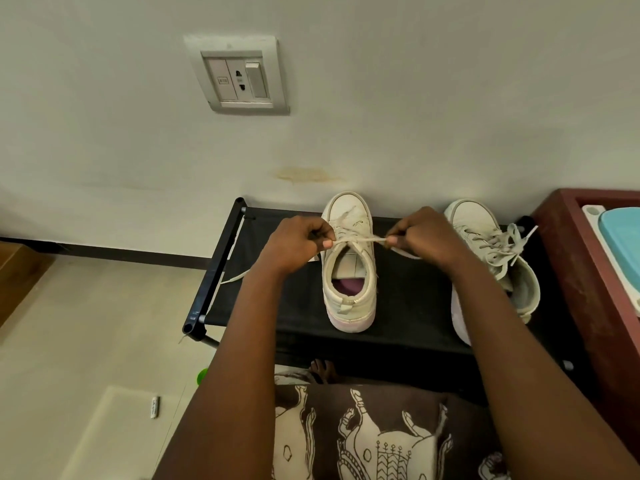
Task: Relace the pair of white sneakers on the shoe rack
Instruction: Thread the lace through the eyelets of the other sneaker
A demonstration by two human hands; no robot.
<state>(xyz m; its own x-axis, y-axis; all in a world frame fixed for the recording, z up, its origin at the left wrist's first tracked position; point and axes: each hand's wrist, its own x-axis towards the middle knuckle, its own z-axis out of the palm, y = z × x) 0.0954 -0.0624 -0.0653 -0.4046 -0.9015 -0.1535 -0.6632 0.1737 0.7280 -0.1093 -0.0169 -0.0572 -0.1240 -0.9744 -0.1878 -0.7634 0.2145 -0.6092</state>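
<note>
both fists are curled tight: left hand point(300, 244) and right hand point(423, 239) each pinch an end of the flat off-white shoelace point(360, 240), stretched taut between them. it crosses the worn white sneaker point(349, 271) at frame centre, on the black fabric shoe rack point(408, 306). the second white sneaker point(498, 258), laces loose, sits right of the right hand.

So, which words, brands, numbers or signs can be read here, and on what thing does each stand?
Nothing is readable.
Mark on the wall socket plate: too blurred.
Print on the small white object on the floor: too small.
Upright sneaker, tipped sneaker: no brand visible.
</note>
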